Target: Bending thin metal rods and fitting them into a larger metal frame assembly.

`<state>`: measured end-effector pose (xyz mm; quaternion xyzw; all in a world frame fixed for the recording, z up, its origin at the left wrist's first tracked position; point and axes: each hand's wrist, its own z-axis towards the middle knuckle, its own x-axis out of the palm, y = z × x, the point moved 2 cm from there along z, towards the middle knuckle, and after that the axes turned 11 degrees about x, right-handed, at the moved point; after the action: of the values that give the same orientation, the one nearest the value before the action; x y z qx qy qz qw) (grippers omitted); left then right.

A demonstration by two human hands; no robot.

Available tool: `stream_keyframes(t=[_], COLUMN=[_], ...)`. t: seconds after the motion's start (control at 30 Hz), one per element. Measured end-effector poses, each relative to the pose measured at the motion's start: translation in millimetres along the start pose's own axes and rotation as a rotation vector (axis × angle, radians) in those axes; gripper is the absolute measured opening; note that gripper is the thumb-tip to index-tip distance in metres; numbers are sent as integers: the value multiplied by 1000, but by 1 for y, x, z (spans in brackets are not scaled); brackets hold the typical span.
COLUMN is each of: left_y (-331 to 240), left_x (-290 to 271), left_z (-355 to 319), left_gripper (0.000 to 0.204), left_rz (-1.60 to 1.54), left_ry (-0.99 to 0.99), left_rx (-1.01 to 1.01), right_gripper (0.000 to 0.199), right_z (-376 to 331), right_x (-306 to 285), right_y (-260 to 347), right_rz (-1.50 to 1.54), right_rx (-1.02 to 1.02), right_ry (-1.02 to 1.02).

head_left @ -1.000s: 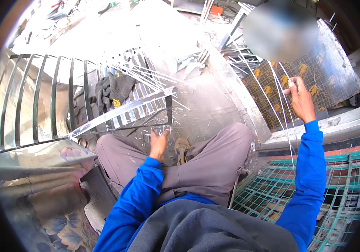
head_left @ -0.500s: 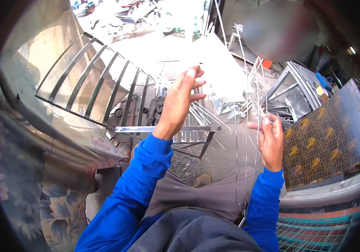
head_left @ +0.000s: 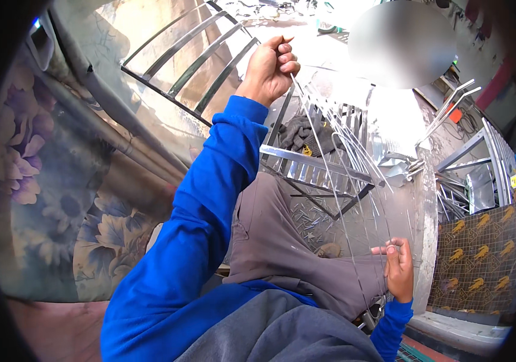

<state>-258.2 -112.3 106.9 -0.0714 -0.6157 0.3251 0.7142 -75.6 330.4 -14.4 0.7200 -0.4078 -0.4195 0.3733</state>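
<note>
Apparently, left grip (head_left: 274,67): fist around long thin grey metal rod (head_left: 343,226), upper centre.
Right grip (head_left: 398,268): half-curled, hold unclear, lower right.
Rod: best steadied, unbent.

wire (head_left: 346,230) with unclear ends, blurred oval (head_left: 401,44)

A slatted metal frame (head_left: 315,161) is set on the grey floor (head_left: 399,199). Across its slats a crumpled dark grey cloth (head_left: 300,136), marked with a bit of yellow, is laid, and beside it a loose bundle of thin metal rods (head_left: 354,145) is spread. Below the frame the floor is littered with short metal offcuts (head_left: 312,220), and a shoe (head_left: 329,250) is planted near them. Farther back, the floor is washed out by glare.
</note>
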Motion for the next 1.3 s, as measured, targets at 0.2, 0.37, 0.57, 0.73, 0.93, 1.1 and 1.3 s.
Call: stream_keyframes(t=[0.2, 0.37, 0.57, 0.73, 0.93, 1.1, 1.3], left_y=[17, 22, 29, 31, 15, 4, 0], left_x=[-19, -34, -37, -22, -15, -13, -7], left_z=[-19, -30, -51, -70, -86, -86, -93], left_gripper=[23, 13, 10, 17, 21, 18, 15], left_rz=[-131, -157, -66, -57, -135, -203, -75], left_ry=[-2, -91, -182, -118, -133, -129, -226], left_rx=[-51, -68, -18, 38, 44, 98, 190], right_gripper=[26, 28, 25, 32, 24, 28, 39], right_z=[-9, -1, -35, -5, 37, 39, 39], right_x=[36, 49, 74, 150, 178, 188, 190], right_y=[-38, -31, 51, 91, 124, 133, 133], right_rz=[-54, -225, -411, -160, -51, 32, 36], right_rx=[43, -214, -585, -572, -646, -600, -709], right_ry=[194, -189, -479, -262, -150, -104, -84])
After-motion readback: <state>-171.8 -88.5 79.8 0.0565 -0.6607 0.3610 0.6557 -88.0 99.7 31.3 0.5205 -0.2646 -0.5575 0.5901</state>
